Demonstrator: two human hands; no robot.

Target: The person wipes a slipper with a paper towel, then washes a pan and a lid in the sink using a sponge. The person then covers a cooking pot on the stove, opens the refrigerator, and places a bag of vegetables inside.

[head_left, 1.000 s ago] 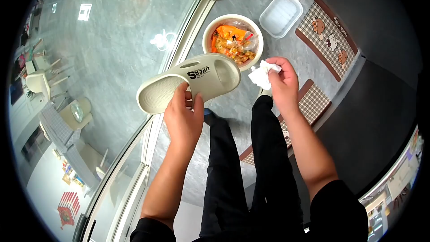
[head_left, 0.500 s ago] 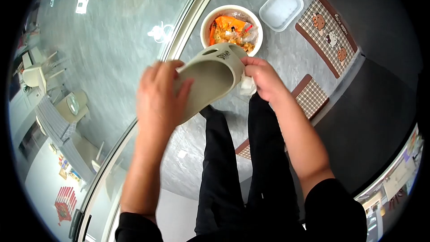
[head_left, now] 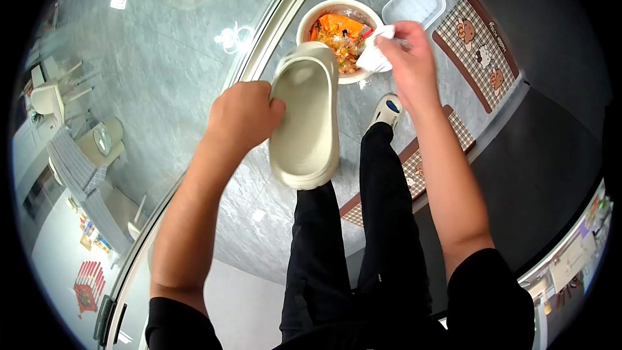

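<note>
My left hand grips the edge of a beige foam slipper, held upright with its footbed facing me and its toe near the bin. My right hand pinches a crumpled white tissue over the rim of a round cream waste bin full of orange and clear wrappers. My black-trousered legs hang below; one foot wears a matching slipper.
A clear plastic box stands beyond the bin. A checked mat with bear pictures lies to the right, another checked mat nearer. A glass wall with a pale metal frame runs along the left.
The slipper has been turned from sideways to footbed-up, toe pointing away. My right hand let go of its toe and lifted the tissue up to the bin.
</note>
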